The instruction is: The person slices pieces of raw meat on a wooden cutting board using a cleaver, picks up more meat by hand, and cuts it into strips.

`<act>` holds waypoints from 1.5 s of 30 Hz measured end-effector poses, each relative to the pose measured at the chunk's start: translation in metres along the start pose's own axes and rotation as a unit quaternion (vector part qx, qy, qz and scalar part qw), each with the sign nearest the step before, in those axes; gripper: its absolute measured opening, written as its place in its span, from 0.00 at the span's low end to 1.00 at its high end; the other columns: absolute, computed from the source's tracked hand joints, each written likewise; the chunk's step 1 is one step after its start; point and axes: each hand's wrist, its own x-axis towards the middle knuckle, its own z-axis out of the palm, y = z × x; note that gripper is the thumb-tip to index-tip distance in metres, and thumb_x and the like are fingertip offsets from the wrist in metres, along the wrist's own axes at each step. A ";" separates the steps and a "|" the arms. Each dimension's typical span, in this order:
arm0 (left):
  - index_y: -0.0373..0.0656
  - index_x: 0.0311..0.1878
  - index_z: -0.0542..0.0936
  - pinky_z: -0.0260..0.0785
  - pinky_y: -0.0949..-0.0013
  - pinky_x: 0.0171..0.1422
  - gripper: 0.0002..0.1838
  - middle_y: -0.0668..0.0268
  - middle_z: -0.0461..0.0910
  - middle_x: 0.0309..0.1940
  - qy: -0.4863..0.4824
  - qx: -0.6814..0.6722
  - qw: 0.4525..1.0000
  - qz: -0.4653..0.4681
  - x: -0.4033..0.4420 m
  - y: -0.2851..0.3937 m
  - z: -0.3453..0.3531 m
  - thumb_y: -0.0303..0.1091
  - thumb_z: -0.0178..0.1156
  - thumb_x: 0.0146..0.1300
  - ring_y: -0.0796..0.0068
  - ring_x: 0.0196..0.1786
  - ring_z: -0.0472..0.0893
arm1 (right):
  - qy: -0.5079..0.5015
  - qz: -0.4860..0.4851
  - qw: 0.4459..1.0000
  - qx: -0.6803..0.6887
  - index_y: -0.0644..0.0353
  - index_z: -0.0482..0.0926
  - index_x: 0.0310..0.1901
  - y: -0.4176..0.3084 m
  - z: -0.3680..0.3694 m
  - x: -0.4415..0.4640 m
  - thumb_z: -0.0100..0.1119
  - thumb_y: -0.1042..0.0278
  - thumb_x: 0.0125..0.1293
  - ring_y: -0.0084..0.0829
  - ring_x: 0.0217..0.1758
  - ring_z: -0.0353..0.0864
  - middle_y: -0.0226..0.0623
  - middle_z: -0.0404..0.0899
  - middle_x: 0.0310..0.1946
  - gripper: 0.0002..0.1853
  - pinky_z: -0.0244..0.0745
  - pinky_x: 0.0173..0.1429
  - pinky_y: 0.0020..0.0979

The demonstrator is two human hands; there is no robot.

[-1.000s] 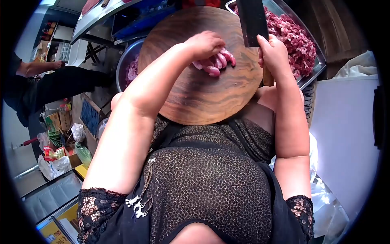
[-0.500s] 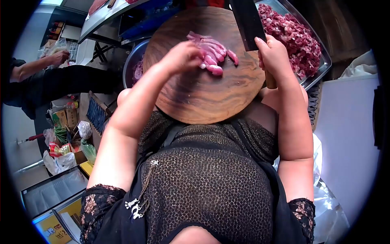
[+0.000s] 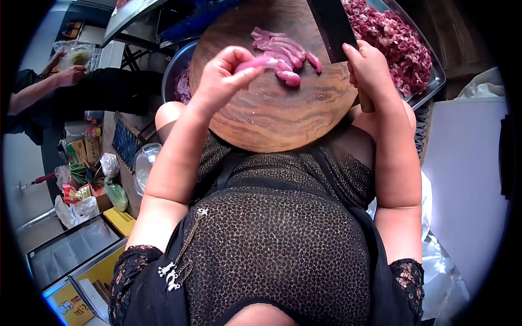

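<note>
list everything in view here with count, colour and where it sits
board: 1, brown, before the person
meat strips: several, pink, on the board
held strip: 1, pink, in left hand
cleaver: 1, dark blade, in right hand
tray: 1, silver, right of board
chopped meat: heap, red and white, in tray
basin: 1, bluish, left of board
basin meat: uncounted, pink, in basin
table: 1, pale, top left
other person: 1, dark clothes, left
bags: several, white, clear, green, both sides
left hand: 1, bare, over board
right hand: 1, bare, board's right edge
</note>
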 end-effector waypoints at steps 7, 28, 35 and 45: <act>0.45 0.46 0.83 0.72 0.56 0.58 0.23 0.57 0.80 0.45 -0.061 0.526 0.831 0.172 -0.014 -0.040 0.023 0.47 0.74 0.49 0.54 0.50 0.79 | 0.002 -0.006 0.998 -0.061 0.67 0.78 0.42 0.001 0.000 0.003 0.54 0.57 0.72 0.32 0.18 0.80 0.39 0.78 0.18 0.17 0.76 0.28 0.35; 0.41 0.49 0.79 0.78 0.75 0.53 0.11 0.68 0.83 0.43 -0.021 0.007 0.998 0.052 0.024 0.013 0.010 0.25 0.65 0.65 0.80 0.45 0.83 | -0.015 0.013 0.998 -0.060 0.68 0.77 0.41 0.003 0.002 0.005 0.53 0.57 0.72 0.30 0.18 0.79 0.37 0.77 0.20 0.17 0.75 0.28 0.33; 0.39 0.54 0.77 0.75 0.59 0.56 0.22 0.58 0.84 0.45 -0.064 0.336 0.939 0.031 -0.019 -0.075 0.015 0.27 0.66 0.53 0.54 0.48 0.83 | -0.002 -0.010 0.996 -0.094 0.68 0.77 0.41 0.008 0.000 0.002 0.54 0.57 0.72 0.31 0.18 0.79 0.38 0.78 0.20 0.17 0.75 0.27 0.34; 0.41 0.56 0.67 0.75 0.74 0.29 0.25 0.62 0.78 0.44 0.006 -0.016 0.983 -0.183 -0.034 -0.037 0.015 0.24 0.65 0.57 0.77 0.36 0.84 | -0.013 -0.008 0.990 -0.137 0.69 0.77 0.46 0.009 0.003 0.001 0.53 0.57 0.72 0.32 0.19 0.80 0.39 0.78 0.20 0.18 0.76 0.28 0.34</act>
